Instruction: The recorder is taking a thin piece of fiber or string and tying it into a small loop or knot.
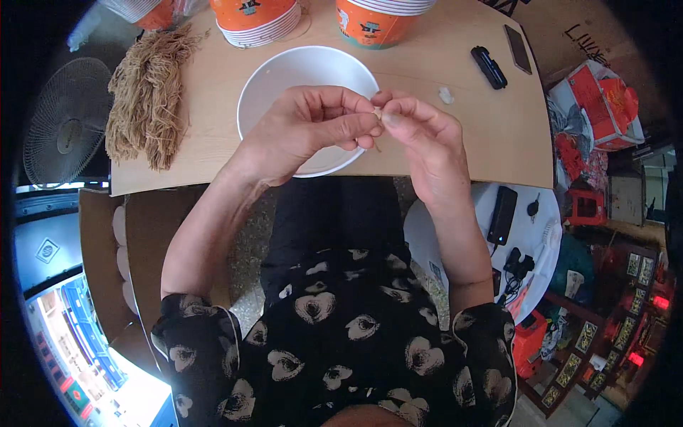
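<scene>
Wooden surface [455, 135], white bowl [284, 75] mid-edge: both hands, left [306, 132] and right [420, 135], pinched shut on small pale piece [378, 114]; peeling stage, next needs fingertip pull

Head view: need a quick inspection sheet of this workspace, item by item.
Surface: light wooden tabletop, partly bare.
Job's things: white round bowl under the hands; small pale piece pinched between both hands above it.
Clutter: bundle of tan dried strands at left; orange paper cups stacked at far edge; black oblong device; dark phone; small white scrap.
Hands: left hand and right hand meet fingertip to fingertip.
Cables: black leads on white round stool at right.
Surroundings: floor fan at left; red cartons at right.
</scene>
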`<state>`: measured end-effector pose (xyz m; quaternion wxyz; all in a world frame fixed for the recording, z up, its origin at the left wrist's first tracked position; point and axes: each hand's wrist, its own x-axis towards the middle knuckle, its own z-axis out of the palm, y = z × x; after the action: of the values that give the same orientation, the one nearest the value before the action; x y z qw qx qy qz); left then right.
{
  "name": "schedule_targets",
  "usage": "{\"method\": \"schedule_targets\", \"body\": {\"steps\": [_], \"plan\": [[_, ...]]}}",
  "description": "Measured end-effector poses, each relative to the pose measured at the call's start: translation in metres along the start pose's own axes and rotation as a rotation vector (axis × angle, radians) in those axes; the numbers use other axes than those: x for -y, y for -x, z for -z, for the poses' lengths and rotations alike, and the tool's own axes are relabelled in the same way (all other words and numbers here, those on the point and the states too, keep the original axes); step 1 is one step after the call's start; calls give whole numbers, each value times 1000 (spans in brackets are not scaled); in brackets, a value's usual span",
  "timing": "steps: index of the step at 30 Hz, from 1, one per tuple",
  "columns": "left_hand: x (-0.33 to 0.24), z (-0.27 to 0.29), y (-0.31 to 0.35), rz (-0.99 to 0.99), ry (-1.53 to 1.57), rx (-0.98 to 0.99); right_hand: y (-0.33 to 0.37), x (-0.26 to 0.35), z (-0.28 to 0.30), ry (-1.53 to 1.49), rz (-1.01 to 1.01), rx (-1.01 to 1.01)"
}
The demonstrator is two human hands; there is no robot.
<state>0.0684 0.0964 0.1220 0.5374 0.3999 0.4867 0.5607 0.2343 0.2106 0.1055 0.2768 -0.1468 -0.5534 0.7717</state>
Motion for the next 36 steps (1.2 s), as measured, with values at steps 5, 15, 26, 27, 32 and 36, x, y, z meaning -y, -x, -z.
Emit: {"method": "schedule_targets", "body": {"steps": [5,15,26,27,32,36], "plan": [[-1,1,1,26,29,-7,2,1,4,112,20,-10],[0,-2,2,3,-11,-13,2,2,0,166,57,21],[0,-1,5,-48,32,-64,-4,0,3,544,362,45],[0,-1,5,-56,35,-62,-4,1,3,543,362,44],[-1,-5,6,-103,8,-60,-5,4,6,422,254,71],[4,-6,5,-200,-45,-58,-5,1,10,453,290,68]]}}
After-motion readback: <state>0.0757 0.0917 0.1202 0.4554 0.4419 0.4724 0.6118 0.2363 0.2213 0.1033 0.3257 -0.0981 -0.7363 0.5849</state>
